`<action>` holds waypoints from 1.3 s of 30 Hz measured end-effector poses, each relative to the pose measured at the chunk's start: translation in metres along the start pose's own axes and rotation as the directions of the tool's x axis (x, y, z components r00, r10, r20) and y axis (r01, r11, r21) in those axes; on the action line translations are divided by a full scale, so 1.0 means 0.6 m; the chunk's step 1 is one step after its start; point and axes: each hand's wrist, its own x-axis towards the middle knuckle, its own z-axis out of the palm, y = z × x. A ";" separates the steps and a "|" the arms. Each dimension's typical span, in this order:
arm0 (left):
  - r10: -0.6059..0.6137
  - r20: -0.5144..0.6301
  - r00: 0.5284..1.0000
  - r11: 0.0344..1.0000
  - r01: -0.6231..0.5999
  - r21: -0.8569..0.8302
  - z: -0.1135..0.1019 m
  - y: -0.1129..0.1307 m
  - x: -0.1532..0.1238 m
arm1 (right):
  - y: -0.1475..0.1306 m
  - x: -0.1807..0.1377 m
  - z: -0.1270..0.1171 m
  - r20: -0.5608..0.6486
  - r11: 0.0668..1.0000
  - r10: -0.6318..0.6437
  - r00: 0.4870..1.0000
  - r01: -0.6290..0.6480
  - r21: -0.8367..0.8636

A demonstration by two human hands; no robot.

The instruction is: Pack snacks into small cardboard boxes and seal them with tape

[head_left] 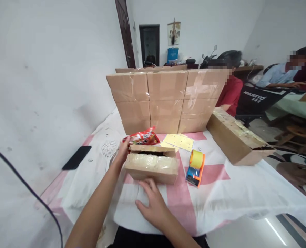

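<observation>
A small cardboard box (153, 168) sits in front of me on the white and pink tablecloth (220, 193), its top flap partly raised over a dark gap. My left hand (123, 151) is at the box's far left corner, fingers pinched on a red snack packet (144, 137) that lies just behind the box. My right hand (153, 203) rests on the cloth against the box's near side, fingers spread and touching its lower edge.
An orange and blue tape dispenser with a yellow roll (195, 167) lies right of the box. Yellow sheets (180, 141) lie behind it. Stacked taped cartons (165, 100) form a wall at the back; a long carton (235, 136) lies right. A black phone (77, 157) lies left. Two people sit beyond.
</observation>
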 end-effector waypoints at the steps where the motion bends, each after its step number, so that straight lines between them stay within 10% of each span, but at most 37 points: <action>1: 0.020 -0.082 0.996 1.000 -0.021 -0.014 -0.022 0.022 0.009 | 0.001 -0.011 -0.019 -0.003 0.999 -0.026 1.000 0.026 0.031; 5: 0.240 -0.473 0.848 0.953 -0.298 -0.049 -0.113 0.126 -0.002 | -0.011 -0.035 -0.127 -0.180 0.982 -0.183 0.967 0.187 0.007; 7: 0.295 -0.473 0.830 0.920 -0.381 -0.095 -0.128 0.161 -0.043 | -0.034 -0.018 -0.186 -0.315 0.972 -0.233 0.920 0.228 -0.051; 12: 0.219 -0.024 0.975 0.975 -0.220 -0.034 -0.063 0.158 -0.157 | -0.111 0.082 -0.263 -0.245 0.979 -0.189 0.951 0.200 0.021; 16: 0.308 0.393 0.867 0.950 -0.302 -0.077 -0.037 0.119 -0.169 | -0.106 0.109 -0.279 -0.201 0.973 -0.057 0.978 0.100 0.207; 23: 0.254 0.578 0.776 0.629 -0.586 0.511 -0.049 0.068 -0.134 | -0.042 0.079 -0.350 -0.480 0.929 0.275 0.833 -0.101 0.357; 32: 0.396 0.608 0.688 0.335 -0.725 0.602 -0.030 0.066 -0.151 | -0.060 0.065 -0.364 -0.489 0.925 0.280 0.826 -0.095 0.369; 39: 0.323 0.699 0.638 0.355 -0.767 0.535 -0.023 0.070 -0.167 | -0.045 0.019 -0.355 -0.532 0.912 0.283 0.798 -0.053 0.406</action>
